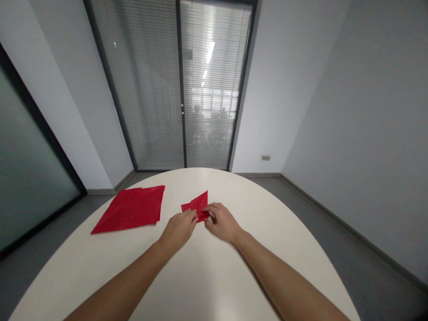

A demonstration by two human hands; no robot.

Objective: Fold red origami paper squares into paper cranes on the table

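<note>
A small folded piece of red paper (198, 204) lies on the white round table (207, 276), its pointed tip aimed away from me. My left hand (179, 228) pinches its near left edge with curled fingers. My right hand (222, 221) presses and pinches the near right part of the same paper. Both hands meet at the paper's near end and hide that part of it.
A stack of flat red paper sheets (132, 208) lies on the table to the left of my hands. Beyond the table's far edge are glass doors with blinds (182, 89), grey floor and white walls.
</note>
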